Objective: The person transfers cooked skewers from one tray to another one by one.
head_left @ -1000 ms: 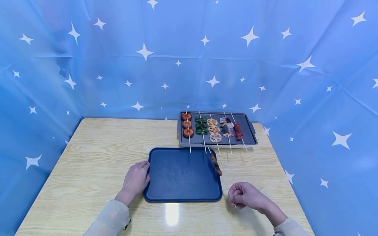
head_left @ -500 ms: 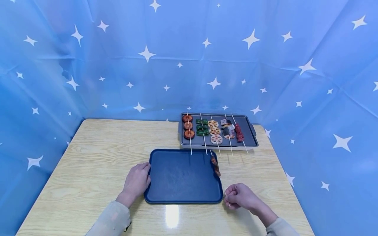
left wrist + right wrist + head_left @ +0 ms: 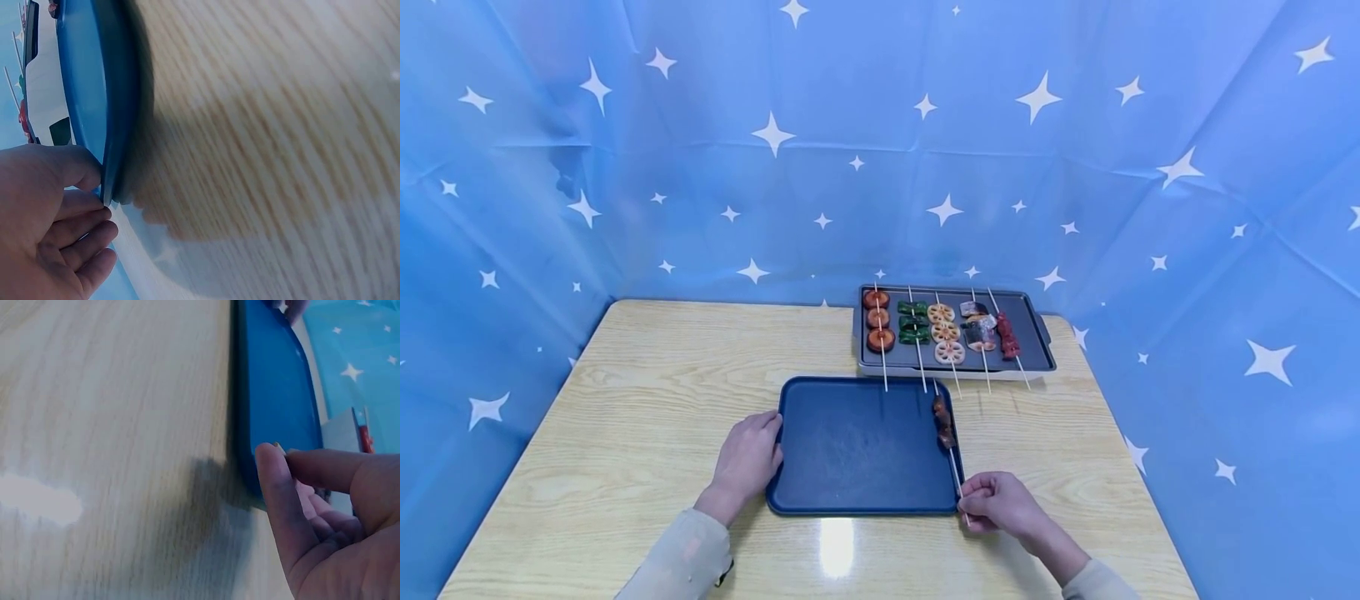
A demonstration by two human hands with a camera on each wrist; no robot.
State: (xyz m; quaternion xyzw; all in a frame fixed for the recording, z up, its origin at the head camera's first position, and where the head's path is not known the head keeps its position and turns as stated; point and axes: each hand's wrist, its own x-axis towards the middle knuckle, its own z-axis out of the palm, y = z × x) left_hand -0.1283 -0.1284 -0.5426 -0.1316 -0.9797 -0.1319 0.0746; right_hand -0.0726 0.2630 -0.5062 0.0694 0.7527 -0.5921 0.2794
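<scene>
Skewer pinched by right hand has shifted inward over tray left hand grips.

Close to us, at the lower right, the right hand pinches a thin stick between thumb and forefinger; we make out only its small yellowish tip, with the other fingers curled behind. The fingertips are right at the near corner of a blue tray, which stretches away from us toward the top. There we see part of the left hand, cut off by the edge of our view. Pale wood grain marks the table, where a shadow and a bright glare fall. Rightward we find a star-patterned blue backdrop and a small red piece.
</scene>
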